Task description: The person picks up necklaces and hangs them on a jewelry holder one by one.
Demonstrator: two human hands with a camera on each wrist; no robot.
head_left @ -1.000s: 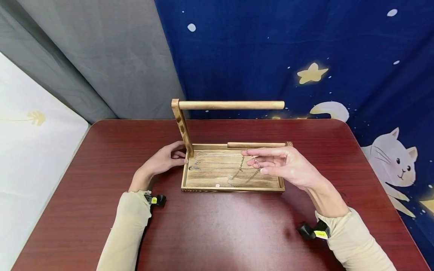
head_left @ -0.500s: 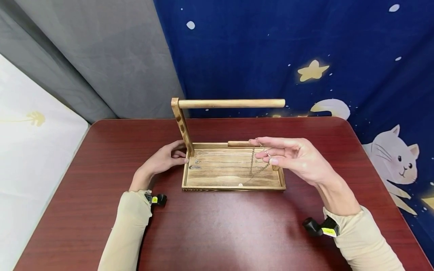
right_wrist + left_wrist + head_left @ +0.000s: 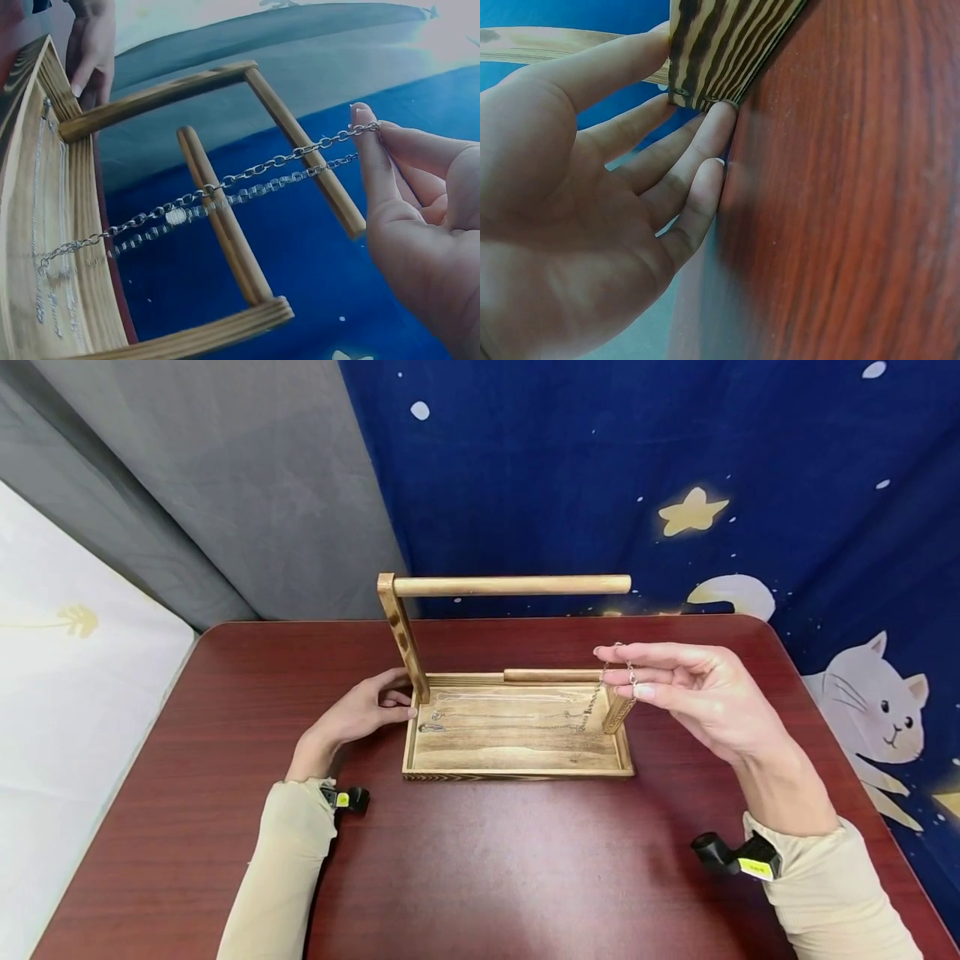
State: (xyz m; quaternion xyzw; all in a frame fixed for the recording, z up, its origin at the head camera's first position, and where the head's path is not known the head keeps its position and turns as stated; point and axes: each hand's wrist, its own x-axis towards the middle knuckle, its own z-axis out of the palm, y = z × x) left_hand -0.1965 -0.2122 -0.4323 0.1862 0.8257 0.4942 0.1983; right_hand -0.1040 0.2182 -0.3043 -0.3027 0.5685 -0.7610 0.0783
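A wooden jewelry stand (image 3: 517, 773) with a shallow tray base sits on the table. My left hand (image 3: 358, 714) holds its left end, thumb on one side and fingers on the other; in the left wrist view the fingertips touch the striped wood (image 3: 712, 56). My right hand (image 3: 712, 697), above the right end, pinches a silver chain necklace (image 3: 279, 161) between thumb and fingers. The chain hangs as a loop, its lower part reaching toward the tray and blurred. Other thin necklaces lie lengthwise in the tray, one with a silver pendant (image 3: 431, 727).
A tall left post (image 3: 401, 639) carries a long upper bar (image 3: 517, 585) with a free right end. The short right post (image 3: 617, 718) carries a lower bar (image 3: 551, 675) pointing left. Blue (image 3: 525, 468) and grey curtains hang behind the red-brown table (image 3: 480, 877).
My right hand has moved right and up, drawing the chain necklace up off the tray floor toward the right end. The left hand has stayed at the stand's left end.
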